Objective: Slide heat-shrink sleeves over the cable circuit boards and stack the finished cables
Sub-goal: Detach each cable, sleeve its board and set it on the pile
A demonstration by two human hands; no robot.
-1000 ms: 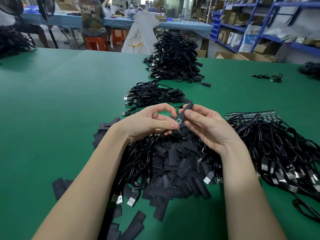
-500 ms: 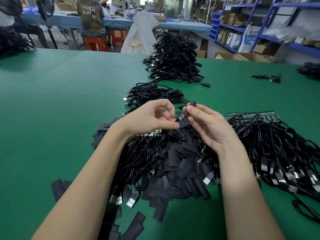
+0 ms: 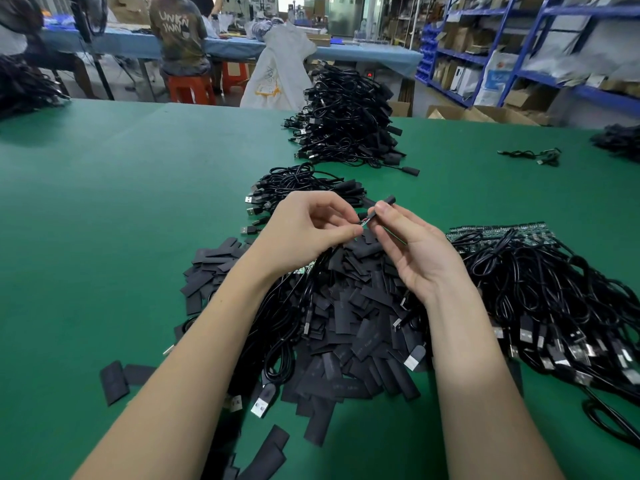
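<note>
My right hand [image 3: 415,251] pinches a black sleeve [image 3: 381,206] above the heap of loose sleeves [image 3: 349,327] on the green tabletop [image 3: 104,237]. My left hand [image 3: 304,230] pinches the cable's circuit board [image 3: 364,221] at the sleeve's near end.

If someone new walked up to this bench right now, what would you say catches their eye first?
Probably the two hands at centre: the left hand and right hand meet over a heap of flat black sleeves, the right pinching one sleeve onto a cable end. Next, the tangle of unfinished cables at right, and the tall stack of finished cables further back on the green table.
</note>
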